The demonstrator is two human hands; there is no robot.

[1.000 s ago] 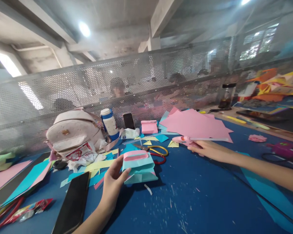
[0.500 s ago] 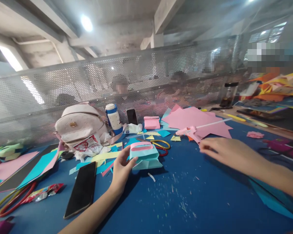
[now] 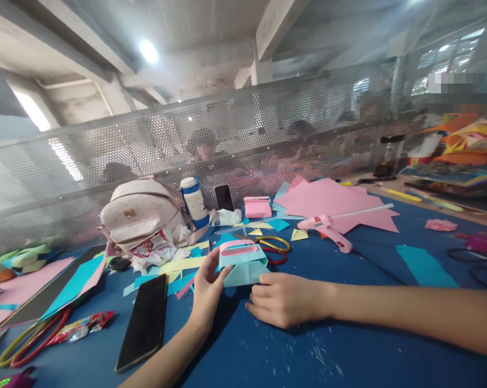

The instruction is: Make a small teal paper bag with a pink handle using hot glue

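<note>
A small light blue folded paper bag [image 3: 245,271] with a pink paper handle [image 3: 238,247] stands on the blue tabletop in front of me. My left hand [image 3: 206,285] grips its left side, thumb on the front. At the bag's lower right corner, my right hand [image 3: 281,299] has its fingers curled, with the index finger and thumb at the paper's edge. A pink glue gun [image 3: 328,227] with a long glue stick lies beyond my right hand, partly over pink paper sheets [image 3: 328,196]. Scissors with yellow and red handles [image 3: 281,243] lie just behind the bag.
A black phone [image 3: 144,320] lies left of my left arm. Behind it are a white backpack [image 3: 140,210], a bottle [image 3: 193,202] and a small pink paper bag [image 3: 258,207]. Paper scraps [image 3: 182,265] surround them. A blue paper strip [image 3: 425,267] lies right. A perforated metal screen [image 3: 235,118] runs behind.
My right hand has let go of the glue gun, which now lies on the table, and has moved left to the paper bag's corner. My left hand still holds the bag.
</note>
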